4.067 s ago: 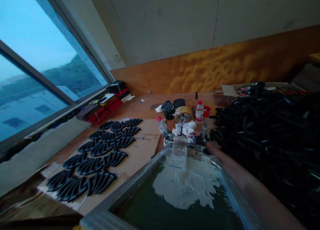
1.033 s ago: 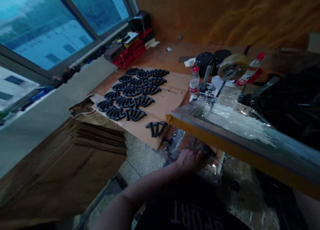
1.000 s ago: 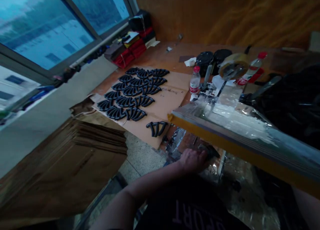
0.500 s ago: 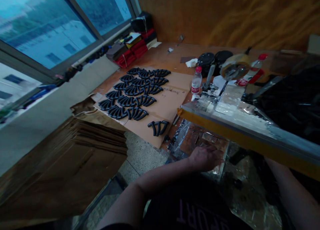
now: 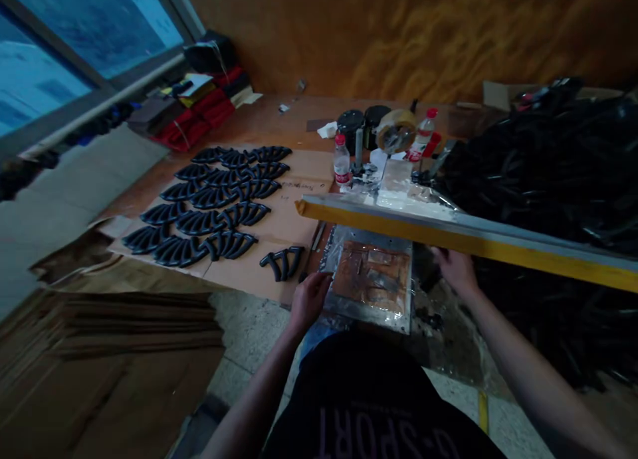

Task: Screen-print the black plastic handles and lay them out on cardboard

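My left hand (image 5: 312,301) is at the left edge of a brown board under clear plastic (image 5: 343,286). Its fingers are curled together; whatever they may hold is too small to make out. Beneath the yellow-edged bar (image 5: 399,228), to the right of the board, is my right hand (image 5: 457,272). The bar and shadow partly hide its fingers, near a dark part (image 5: 426,273). Left of the board, a few black curved tube-like pieces (image 5: 284,263) lie on a cardboard sheet (image 5: 304,213). Rows of similar black pieces (image 5: 202,221) fan out beyond them.
A large heap of black pieces (image 5: 548,167) fills the right side. Behind the bar stand a red-capped bottle (image 5: 341,163), a tape roll (image 5: 396,132) and black tubs (image 5: 350,123). Stacked flat cardboard (image 5: 134,326) is at lower left.
The view has swung to the right. My left hand has moved off the board's middle to its left edge. My right hand, hidden before, now shows below the bar.
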Motion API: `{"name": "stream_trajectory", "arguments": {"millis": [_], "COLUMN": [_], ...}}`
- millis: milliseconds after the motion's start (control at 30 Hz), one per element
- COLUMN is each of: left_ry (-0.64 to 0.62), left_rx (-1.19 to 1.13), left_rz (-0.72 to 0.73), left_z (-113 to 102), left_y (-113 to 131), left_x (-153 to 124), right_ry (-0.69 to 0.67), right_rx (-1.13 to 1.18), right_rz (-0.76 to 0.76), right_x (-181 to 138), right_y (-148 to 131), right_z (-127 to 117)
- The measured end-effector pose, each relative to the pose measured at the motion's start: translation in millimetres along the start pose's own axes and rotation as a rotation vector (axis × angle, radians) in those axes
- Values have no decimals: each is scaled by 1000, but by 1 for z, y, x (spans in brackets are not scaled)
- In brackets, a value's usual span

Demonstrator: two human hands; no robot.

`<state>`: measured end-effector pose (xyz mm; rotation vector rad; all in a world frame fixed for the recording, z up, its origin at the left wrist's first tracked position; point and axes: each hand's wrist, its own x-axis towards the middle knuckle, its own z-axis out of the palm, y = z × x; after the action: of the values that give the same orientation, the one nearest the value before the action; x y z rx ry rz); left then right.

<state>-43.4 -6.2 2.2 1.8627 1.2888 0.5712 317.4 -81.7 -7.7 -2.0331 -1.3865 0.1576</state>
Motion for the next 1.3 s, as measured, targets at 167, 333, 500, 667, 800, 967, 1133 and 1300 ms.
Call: {"name": "stream_trajectory", "arguments": {"millis": [167,333,500,667,800,967,1133,1300], "left_ry": [-8,19,-7,-44,-48,45,38,-6], "left_rx": [-147,-260,-270,-326,-337,-516,-656,-593], "left_rz": [-34,-49,-76,-46,19,186,345,349], "left_z": [-5,-2,-8,-24,-38,-61,-64,-56], "left_y": [10,22,19,15,26,79,133,132], "left_x": [8,0,1,24,50,81,98,89], "right_ry": [-281,-262,-200,-148,-63,-210,-472,-446], "right_rx": [493,675,564,370,144,15,-214,-90], "right_rz": [107,95,-47,-195,-280,-356,-450,-333], "right_x": [-19,-22,-31,-52,-64,-57,-45,-51], "right_y": [-51,-89,-86,-67,-61,-84,-103,-105], "right_z": [23,16,29,67,72,67,92,105]}}
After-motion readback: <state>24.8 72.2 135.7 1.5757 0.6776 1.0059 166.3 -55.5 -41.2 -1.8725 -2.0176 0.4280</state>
